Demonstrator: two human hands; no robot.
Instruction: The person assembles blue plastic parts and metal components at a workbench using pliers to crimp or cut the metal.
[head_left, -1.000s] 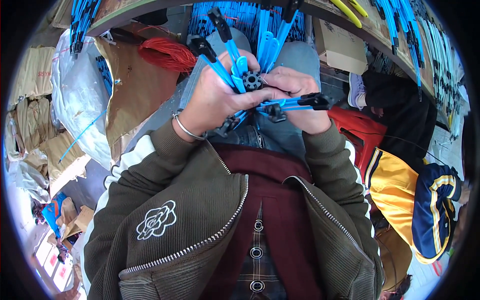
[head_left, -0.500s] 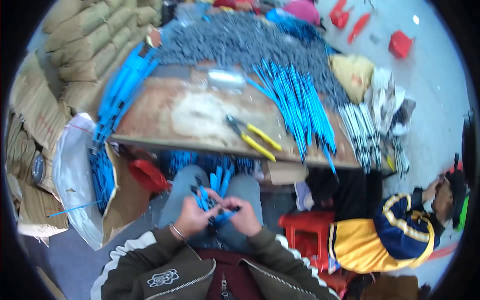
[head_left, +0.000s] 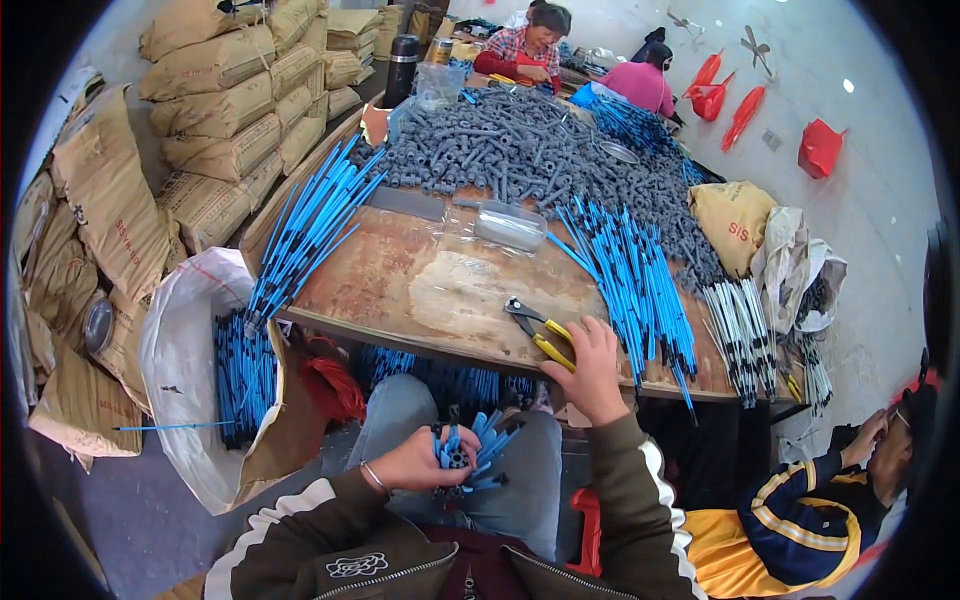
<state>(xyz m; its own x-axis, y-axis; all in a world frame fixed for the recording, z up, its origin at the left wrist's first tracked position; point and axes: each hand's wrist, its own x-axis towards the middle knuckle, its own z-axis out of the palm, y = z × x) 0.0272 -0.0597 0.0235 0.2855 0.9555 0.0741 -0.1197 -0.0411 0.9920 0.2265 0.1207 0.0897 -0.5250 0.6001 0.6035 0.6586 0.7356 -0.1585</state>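
Right hand [head_left: 596, 372] moved from bundle [head_left: 489, 440] to pliers [head_left: 549, 347].

My left hand [head_left: 420, 464] is curled tight low over my thighs [head_left: 537, 470], its forearm [head_left: 335, 515] angled inward. My right forearm [head_left: 635, 490] reaches farther forward, and the right hand [head_left: 592, 378] is palm down, thumb [head_left: 556, 373] apart from the loosely extended fingers [head_left: 598, 338].

Brown sacks [head_left: 217, 102] stacked; black flask [head_left: 401, 72] upright; red bags [head_left: 820, 149].
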